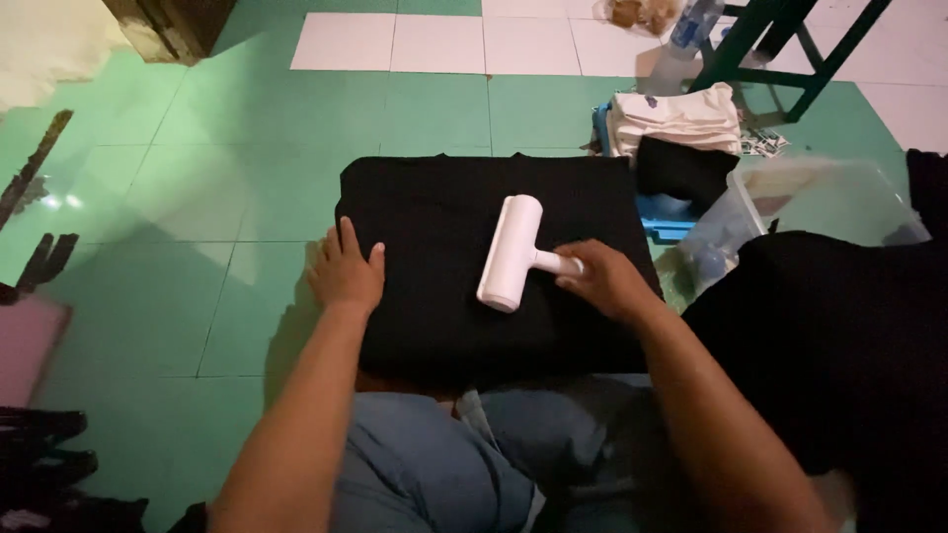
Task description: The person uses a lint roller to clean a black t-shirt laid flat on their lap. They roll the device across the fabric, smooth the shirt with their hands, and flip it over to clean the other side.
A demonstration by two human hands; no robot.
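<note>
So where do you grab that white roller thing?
By its thin handle, coming from the right. The handle sticks out sideways from the fat white roller, which lies on the black cloth. The right hand already has its grip there; the left hand presses the cloth.

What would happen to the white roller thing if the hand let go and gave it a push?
The white lint roller has a round drum lying on flat black folded cloth, so it would probably roll a little. The soft cloth may slow it. It looks like light plastic, since the right hand holds it by its thin handle alone, while the left hand presses the cloth.
</note>
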